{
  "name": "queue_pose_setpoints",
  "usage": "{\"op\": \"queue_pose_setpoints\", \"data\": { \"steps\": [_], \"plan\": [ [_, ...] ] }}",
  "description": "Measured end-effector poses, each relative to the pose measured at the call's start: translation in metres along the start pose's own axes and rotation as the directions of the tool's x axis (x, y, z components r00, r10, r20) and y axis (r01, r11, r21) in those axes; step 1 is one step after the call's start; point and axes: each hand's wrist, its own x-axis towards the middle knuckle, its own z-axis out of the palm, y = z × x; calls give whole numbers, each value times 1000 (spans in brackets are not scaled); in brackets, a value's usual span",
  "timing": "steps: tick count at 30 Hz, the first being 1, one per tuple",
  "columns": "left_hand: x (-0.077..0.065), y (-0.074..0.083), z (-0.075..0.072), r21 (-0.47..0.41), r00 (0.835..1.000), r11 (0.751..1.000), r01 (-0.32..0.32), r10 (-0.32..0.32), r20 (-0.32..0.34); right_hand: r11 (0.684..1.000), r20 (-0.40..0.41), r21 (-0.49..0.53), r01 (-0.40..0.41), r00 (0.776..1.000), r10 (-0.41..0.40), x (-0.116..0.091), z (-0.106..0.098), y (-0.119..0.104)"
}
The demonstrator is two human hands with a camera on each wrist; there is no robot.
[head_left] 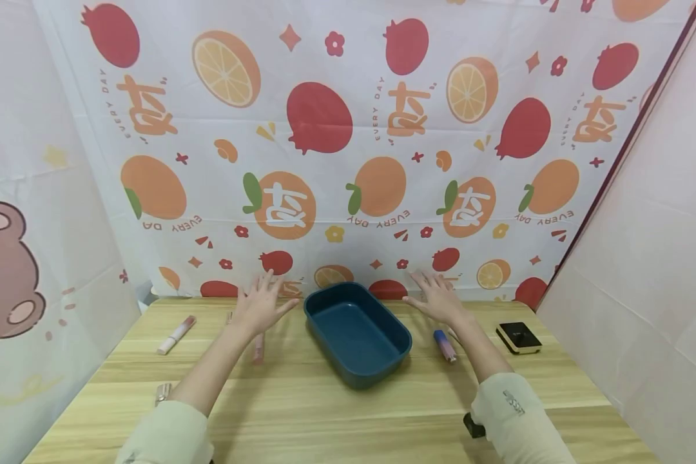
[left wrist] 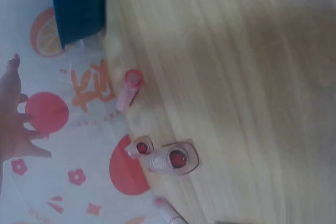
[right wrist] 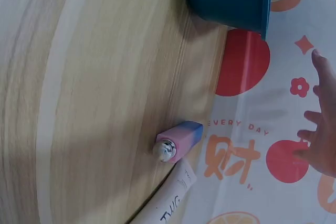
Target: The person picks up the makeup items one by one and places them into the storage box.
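A dark blue rectangular bin (head_left: pixel 356 374) stands on the table between the hands. To its left, my left hand (head_left: pixel 260 308) hovers with fingers spread, holding nothing. My right hand (head_left: pixel 437 300) is raised to the right of the bin, fingers also spread and touching nothing. Below the left hand lies a pink tube (left wrist: pixel 127 92), near two small clear bottles (left wrist: pixel 170 160) with red inside. Under the right hand are a blue-and-pink tube (right wrist: pixel 184 137) and a white lettered tube (right wrist: pixel 170 195); the right forearm partly hides the white one in the head view.
A pink-and-white lip gloss tube (head_left: pixel 176 335) lies at the far left. Beside the left forearm is a small silvery item (head_left: pixel 163 392). At the right sits a black, gold-edged compact (head_left: pixel 519 338). A fruit-printed curtain (head_left: pixel 336 193) hangs along the table's back edge.
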Motion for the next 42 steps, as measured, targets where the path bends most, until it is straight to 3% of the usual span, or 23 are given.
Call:
{"op": "queue_pose_setpoints", "data": {
  "steps": [7, 14, 23, 28, 42],
  "plan": [
    [-6, 23, 8, -7, 999, 999, -46, 46, 11, 986, 22, 150, 76, 997, -80, 2, 9, 2],
    [-14, 55, 18, -14, 994, 994, -112, 112, 19, 950, 50, 291, 114, 990, -134, 0, 25, 0],
    [-31, 95, 26, -45, 984, 992, -118, 123, 126, 925, 58, 360, 125, 986, -156, -4, 44, -9],
    [-39, 106, 34, -49, 980, 994, -95, 102, 169, 911, 61, 376, 169, 977, -207, -4, 56, -10],
    [-50, 115, 44, -85, 991, 996, -26, 36, 130, 895, 30, 391, 213, 969, -243, -3, 68, -16]
  ]
}}
